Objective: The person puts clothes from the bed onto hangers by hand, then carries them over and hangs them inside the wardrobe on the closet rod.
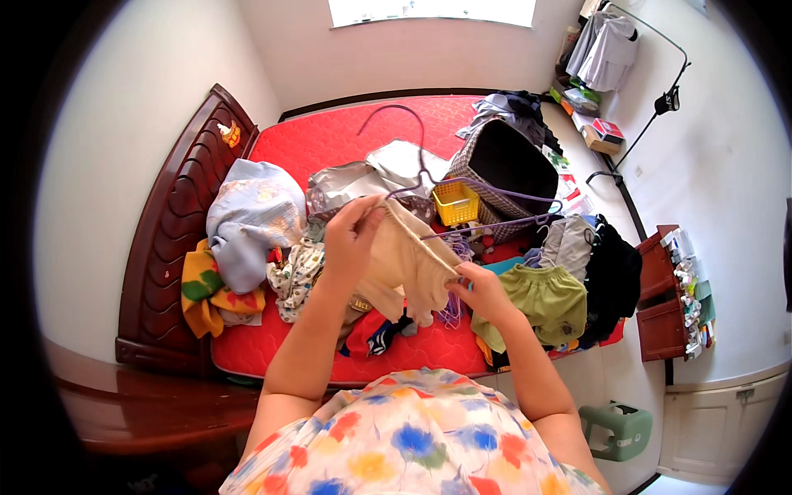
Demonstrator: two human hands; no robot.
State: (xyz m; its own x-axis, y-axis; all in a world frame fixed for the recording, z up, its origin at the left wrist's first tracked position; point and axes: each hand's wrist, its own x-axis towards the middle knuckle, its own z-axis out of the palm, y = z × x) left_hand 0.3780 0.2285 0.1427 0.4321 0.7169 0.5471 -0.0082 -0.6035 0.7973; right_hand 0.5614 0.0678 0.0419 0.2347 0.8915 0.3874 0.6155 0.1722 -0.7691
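I hold a pair of cream shorts (pixel 406 257) up in front of me by the elastic waistband. My left hand (pixel 355 235) is closed on one end of the waistband, my right hand (pixel 480 290) pinches the other end. A purple clothes hanger (pixel 474 183) is at the waistband, hook up. One end of it meets the shorts beside my left fingers, and its other end sticks out free to the right. Whether my left fingers also grip the hanger, I cannot make out. Below the shorts, several purple hangers (pixel 451 309) lie in a bunch on the bed.
The red mattress (pixel 289 142) carries green shorts (pixel 540 299), a yellow basket (pixel 455 204), an open checked storage bag (pixel 511 169), a pale blue blanket (pixel 256 202) and other clothes. A wooden headboard (pixel 177 239) rises at left. A green stool (pixel 617 431) stands lower right.
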